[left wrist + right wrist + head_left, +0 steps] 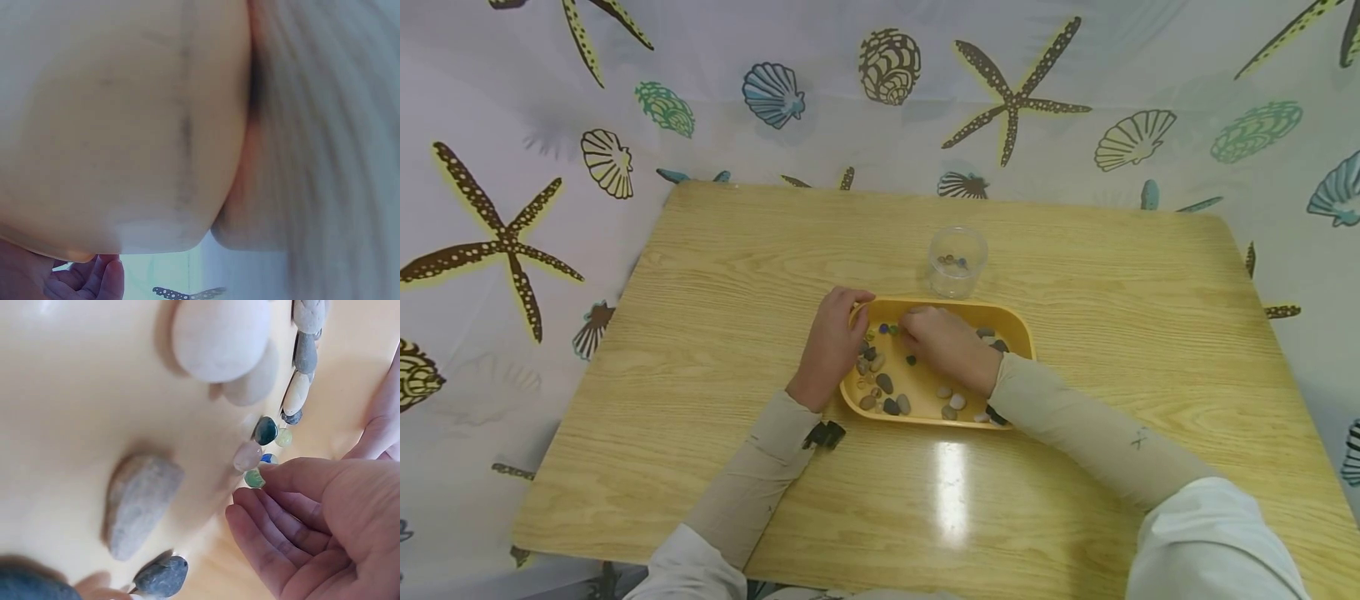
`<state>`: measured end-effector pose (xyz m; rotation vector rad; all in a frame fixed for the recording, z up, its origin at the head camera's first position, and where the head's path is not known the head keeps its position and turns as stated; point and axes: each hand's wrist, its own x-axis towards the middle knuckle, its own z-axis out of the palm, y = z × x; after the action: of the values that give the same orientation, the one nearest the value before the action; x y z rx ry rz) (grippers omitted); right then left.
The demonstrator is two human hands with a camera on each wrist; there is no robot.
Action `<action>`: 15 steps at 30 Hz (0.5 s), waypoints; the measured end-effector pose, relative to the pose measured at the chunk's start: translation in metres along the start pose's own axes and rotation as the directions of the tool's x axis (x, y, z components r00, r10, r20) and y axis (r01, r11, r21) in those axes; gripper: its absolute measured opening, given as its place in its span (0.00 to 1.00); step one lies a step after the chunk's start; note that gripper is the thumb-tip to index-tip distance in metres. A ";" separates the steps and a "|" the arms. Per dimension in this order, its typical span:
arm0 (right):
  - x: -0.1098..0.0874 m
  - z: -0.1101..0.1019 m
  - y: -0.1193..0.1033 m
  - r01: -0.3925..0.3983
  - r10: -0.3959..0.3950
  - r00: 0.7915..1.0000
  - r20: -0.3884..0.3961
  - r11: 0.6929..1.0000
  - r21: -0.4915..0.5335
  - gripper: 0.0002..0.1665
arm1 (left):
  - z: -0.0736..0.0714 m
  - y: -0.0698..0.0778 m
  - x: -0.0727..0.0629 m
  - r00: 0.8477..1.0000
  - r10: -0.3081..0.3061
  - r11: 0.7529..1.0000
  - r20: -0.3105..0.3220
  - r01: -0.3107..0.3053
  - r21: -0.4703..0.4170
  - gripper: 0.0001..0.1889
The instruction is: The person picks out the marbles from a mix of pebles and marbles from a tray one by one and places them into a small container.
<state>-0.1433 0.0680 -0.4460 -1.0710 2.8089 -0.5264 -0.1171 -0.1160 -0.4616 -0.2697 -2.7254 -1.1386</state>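
A yellow tray (925, 423) holds pebbles and glass marbles. My left hand (833, 342) grips its left end, thumb inside the rim and fingers outside; in the left wrist view the tray's pale wall (125, 137) hides most of that hand. Inside the tray, my right hand (951, 346) reaches down toward a green marble (254, 478). Its thumb tip is at the marble's edge, and the fingers are loosely bent with a gap to the thumb. A blue marble (883, 328) lies beside the green one. Close by are a pinkish piece (248, 456) and a dark teal piece (266, 430).
Just behind the tray stands a clear round container (955, 279) with several marbles in it. Pebbles (885, 383) lie mostly along the tray's left side and front. A wooden table (737, 275) carries everything, with a shell-patterned curtain (835, 142) behind.
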 end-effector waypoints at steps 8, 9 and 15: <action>0.001 0.001 0.001 -0.007 0.007 1.000 0.013 1.000 0.006 0.14 | 0.002 -0.001 0.001 1.000 -0.002 1.000 0.003 0.002 0.004 0.12; 0.001 0.001 0.001 -0.006 0.006 1.000 0.013 1.000 0.008 0.14 | 0.002 -0.001 0.001 1.000 -0.003 1.000 0.002 0.003 0.006 0.12; 0.001 0.002 0.000 0.000 0.000 1.000 0.004 1.000 0.007 0.14 | 0.002 -0.002 0.001 1.000 0.002 1.000 -0.005 -0.002 0.008 0.12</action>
<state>-0.1439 0.0671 -0.4478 -1.0697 2.8013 -0.5331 -0.1188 -0.1157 -0.4642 -0.2682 -2.7240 -1.1264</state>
